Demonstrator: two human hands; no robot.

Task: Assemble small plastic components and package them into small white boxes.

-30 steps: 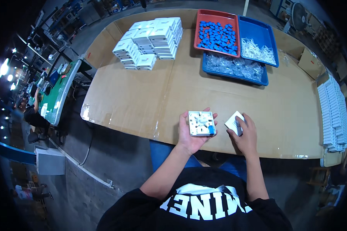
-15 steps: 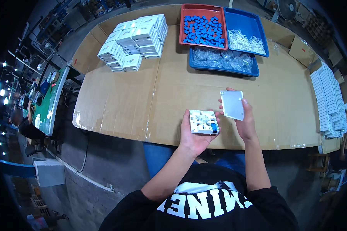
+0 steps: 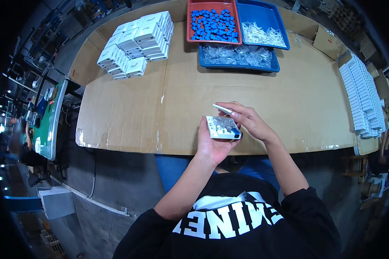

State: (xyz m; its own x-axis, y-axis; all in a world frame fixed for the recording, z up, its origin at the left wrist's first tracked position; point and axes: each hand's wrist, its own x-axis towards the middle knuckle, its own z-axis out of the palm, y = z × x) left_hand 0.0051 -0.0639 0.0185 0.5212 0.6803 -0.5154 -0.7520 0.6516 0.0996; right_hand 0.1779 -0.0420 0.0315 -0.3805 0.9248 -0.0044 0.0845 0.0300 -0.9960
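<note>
Near the table's front edge, my left hand cradles a square white plastic box. The box's top is uncovered, its inside shows parts too small to name, and a blue piece sits at its right corner. Just above it, my right hand grips a flat white cover. The cover is tilted nearly edge-on over the far side of the box. It appears apart from the box, though whether the two touch at the far edge is hard to tell.
Stacked white boxes stand at the back left. Toward the back are a red tray of blue pieces, a blue tray of white sticks and a blue tray of clear parts. White pieces are piled right. A person sits far left.
My right hand has brought the cover leftward, over the box, and turned it from face-up to nearly edge-on. The table and trays sit slightly higher and further left in view.
</note>
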